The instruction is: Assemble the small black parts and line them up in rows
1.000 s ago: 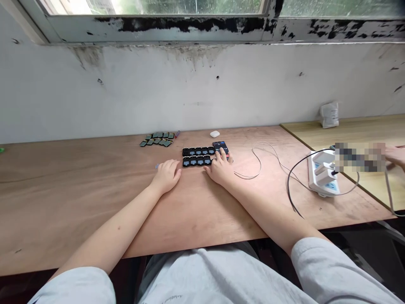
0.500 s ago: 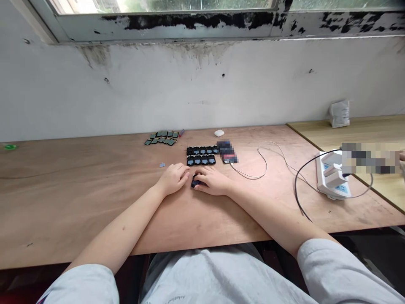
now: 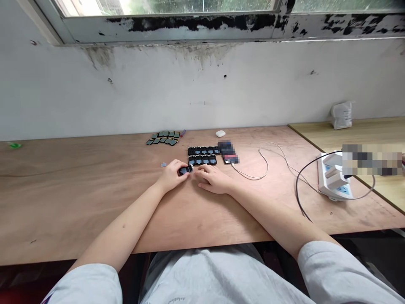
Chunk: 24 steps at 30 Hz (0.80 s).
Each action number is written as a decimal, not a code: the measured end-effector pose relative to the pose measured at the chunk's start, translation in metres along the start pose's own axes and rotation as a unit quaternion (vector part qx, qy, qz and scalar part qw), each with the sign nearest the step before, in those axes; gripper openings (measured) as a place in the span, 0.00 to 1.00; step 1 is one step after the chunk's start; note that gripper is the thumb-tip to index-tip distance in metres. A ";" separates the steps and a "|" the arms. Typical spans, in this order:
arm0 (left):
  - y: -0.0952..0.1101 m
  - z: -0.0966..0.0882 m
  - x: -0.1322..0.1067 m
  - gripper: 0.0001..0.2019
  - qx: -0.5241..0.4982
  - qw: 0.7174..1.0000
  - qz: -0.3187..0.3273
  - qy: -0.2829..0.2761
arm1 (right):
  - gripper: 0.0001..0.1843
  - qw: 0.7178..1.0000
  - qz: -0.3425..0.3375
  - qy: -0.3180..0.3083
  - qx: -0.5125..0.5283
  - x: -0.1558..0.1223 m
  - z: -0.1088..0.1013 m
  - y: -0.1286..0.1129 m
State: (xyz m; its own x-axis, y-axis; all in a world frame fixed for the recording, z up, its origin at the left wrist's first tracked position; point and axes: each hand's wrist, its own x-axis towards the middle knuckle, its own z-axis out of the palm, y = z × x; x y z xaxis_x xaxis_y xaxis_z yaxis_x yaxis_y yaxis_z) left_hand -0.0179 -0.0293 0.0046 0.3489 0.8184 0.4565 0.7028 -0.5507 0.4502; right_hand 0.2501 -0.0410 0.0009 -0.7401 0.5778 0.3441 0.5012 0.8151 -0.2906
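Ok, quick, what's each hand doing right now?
Left hand: closed, holding a small black module.
Right hand: open, holding nothing.

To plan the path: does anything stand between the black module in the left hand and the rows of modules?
Nothing visible does. The black module in the left hand is close to the rows; the right hand lies beside it.
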 end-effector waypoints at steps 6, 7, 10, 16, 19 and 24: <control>-0.040 -0.006 0.006 0.16 -0.059 0.961 -0.203 0.177 | 0.21 1.000 -0.010 0.002 -0.009 0.000 -0.001 0.000; -0.043 -0.007 0.006 0.17 -0.067 0.953 -0.227 0.188 | 0.20 1.000 -0.011 0.002 -0.010 0.000 -0.001 0.000; -0.046 -0.012 0.007 0.17 -0.070 0.935 -0.291 0.191 | 0.18 1.000 -0.009 0.001 -0.015 0.000 -0.001 0.000; -0.040 -0.012 0.006 0.16 0.015 0.959 -0.215 0.184 | 0.16 1.000 -0.005 -0.002 -0.008 0.000 -0.001 0.000; -0.031 -0.001 0.009 0.15 0.093 0.977 -0.128 0.143 | 0.15 1.000 -0.005 -0.001 -0.005 0.001 -0.001 0.000; -0.019 0.013 0.013 0.14 0.117 0.980 -0.113 0.111 | 0.14 1.000 -0.005 0.003 -0.004 0.001 -0.001 -0.001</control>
State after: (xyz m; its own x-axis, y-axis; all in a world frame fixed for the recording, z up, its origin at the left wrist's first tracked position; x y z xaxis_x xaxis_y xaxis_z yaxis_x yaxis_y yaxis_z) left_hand -0.0180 -0.0060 -0.0080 0.0423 0.8450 0.5331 0.8790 -0.2851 0.3821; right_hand 0.2493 -0.0407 0.0027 -0.7431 0.5692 0.3518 0.4971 0.8215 -0.2791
